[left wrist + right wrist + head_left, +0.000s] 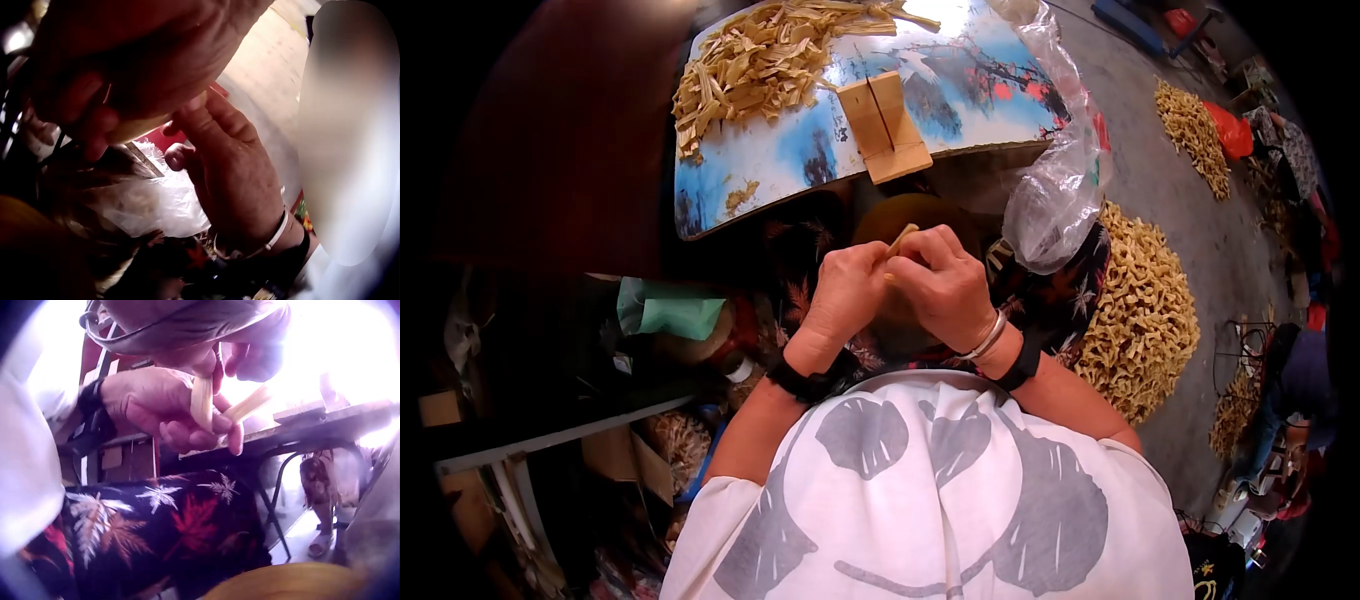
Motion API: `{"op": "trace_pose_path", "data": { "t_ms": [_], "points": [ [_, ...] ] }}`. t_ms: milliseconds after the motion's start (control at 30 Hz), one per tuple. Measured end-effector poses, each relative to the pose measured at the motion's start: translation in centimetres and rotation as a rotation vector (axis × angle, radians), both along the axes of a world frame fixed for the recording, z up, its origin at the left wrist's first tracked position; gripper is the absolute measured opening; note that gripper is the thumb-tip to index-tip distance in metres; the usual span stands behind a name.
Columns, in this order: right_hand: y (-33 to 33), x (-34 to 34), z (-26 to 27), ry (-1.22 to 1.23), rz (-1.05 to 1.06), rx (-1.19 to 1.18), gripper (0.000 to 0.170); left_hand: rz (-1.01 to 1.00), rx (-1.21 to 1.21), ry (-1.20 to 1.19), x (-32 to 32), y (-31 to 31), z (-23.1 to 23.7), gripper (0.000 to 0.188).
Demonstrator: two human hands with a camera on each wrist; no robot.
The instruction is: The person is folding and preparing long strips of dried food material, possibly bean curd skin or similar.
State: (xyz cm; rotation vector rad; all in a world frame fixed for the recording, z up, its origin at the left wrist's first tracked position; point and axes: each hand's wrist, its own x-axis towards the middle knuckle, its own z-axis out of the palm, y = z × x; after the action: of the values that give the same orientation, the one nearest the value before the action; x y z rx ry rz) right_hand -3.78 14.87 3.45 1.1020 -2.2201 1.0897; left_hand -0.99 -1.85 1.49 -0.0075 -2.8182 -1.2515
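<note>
Close together above the lap, the left hand (844, 292) and the right hand (945, 288) hold a pale yellow flat strip (903, 238). In the right wrist view the strip (201, 403) is bent, with two lengths slanting apart from the left hand's fingers (181, 432). The right hand (206, 328) pinches it from above. From the left wrist, the right hand (234, 169) meets the strip (134, 130) with thumb and fingertips, while the left palm covers much of it. A bracelet and a dark band circle the right wrist.
Ahead stands a painted table (785, 185) bearing a heap of flat strips (750, 70) and a slotted wooden stand (885, 125) at its near edge. Clear plastic (1050, 205) hangs off its right corner. A large pile of knotted yellow pieces (1145, 315) lies right of the lap.
</note>
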Motion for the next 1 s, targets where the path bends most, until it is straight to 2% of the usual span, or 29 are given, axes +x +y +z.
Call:
{"op": "trace_pose_path", "data": {
  "t_ms": [67,100,200,300,333,433,533,567,667,733,800,867,933,1000],
  "points": [
    [-0.4,-0.5,-0.4,0.194,-0.033,0.008,0.015,-0.110,-0.308,0.114,0.3,0.2,0.4,0.015],
    [-0.3,-0.5,-0.9,0.138,-0.040,-0.007,0.013,-0.093,-0.305,0.041,0.4,0.6,1.4,0.011],
    [-0.1,0.1,-3.0,-0.197,-0.152,-0.080,0.012,-0.053,-0.282,0.104,0.5,1.0,1.5,0.007],
    [-0.6,0.4,-3.5,-0.839,-0.148,-0.366,0.010,-0.017,-0.170,0.227,0.4,1.4,0.5,0.004],
    [-0.6,0.4,-3.7,-1.054,-0.142,-0.472,0.011,-0.016,-0.208,0.255,0.4,1.6,0.4,0.004],
    [-0.2,-0.3,-4.0,-1.755,0.052,-0.726,0.015,-0.017,-0.284,0.309,0.4,2.0,0.1,0.005],
    [-0.1,-0.5,-4.6,-1.837,0.107,-0.765,0.019,-0.037,-0.271,0.321,0.8,2.1,-0.1,0.012],
    [-0.2,-0.6,-4.6,-1.783,0.001,-0.686,0.020,-0.045,-0.259,0.336,0.9,2.1,-0.3,0.014],
    [-1.3,0.1,-6.4,-1.067,-0.221,-0.380,0.018,-0.052,-0.232,0.402,1.0,2.1,-0.4,0.017],
    [-1.4,0.8,-5.8,-0.699,-0.261,-0.254,0.016,-0.082,-0.192,0.403,1.1,2.6,-0.6,0.018],
    [-1.4,1.3,-6.0,-0.697,-0.231,-0.269,0.014,-0.114,-0.198,0.378,1.0,2.8,-0.6,0.014],
    [-1.4,1.7,-6.1,-0.698,-0.181,-0.391,0.016,-0.040,-0.168,0.364,1.0,2.9,-1.0,0.010],
    [-0.9,1.4,-5.9,-0.832,-0.094,-0.487,0.019,-0.010,-0.120,0.352,0.8,3.2,-1.0,0.010],
    [-0.2,1.0,-5.9,-0.880,-0.088,-0.473,0.019,0.062,0.099,0.156,0.8,3.0,-1.7,0.008]
  ]
}}
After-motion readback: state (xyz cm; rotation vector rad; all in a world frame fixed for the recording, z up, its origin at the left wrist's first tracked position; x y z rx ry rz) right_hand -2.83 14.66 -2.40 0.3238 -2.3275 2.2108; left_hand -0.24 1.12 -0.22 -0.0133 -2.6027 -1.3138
